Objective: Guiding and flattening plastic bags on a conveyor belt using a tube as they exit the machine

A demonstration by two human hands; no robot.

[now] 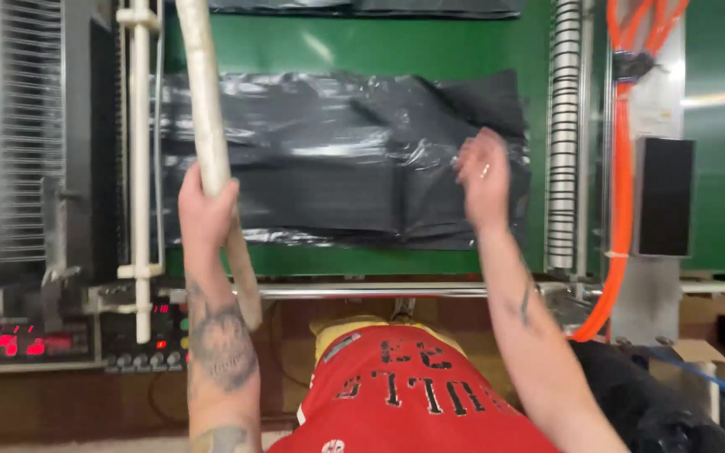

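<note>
A pale wooden stick (209, 126) is gripped in the closed left hand (206, 211), its upper end rising past the top of the view and its lower end slanting down below the wrist. The right hand (483, 174) is held open, fingers loosely spread, against the right edge of a stack of black plastic bags (329, 159); whether the film is actually pinched cannot be told. The stack is spread flat on a green machine table (379, 46), reaching from near its left edge to a ribbed metal roller (564, 126) at the right. Orange cables (624, 168) hang beyond the roller. A control panel (148, 340) with red lights is seen below the table's left corner.
</note>
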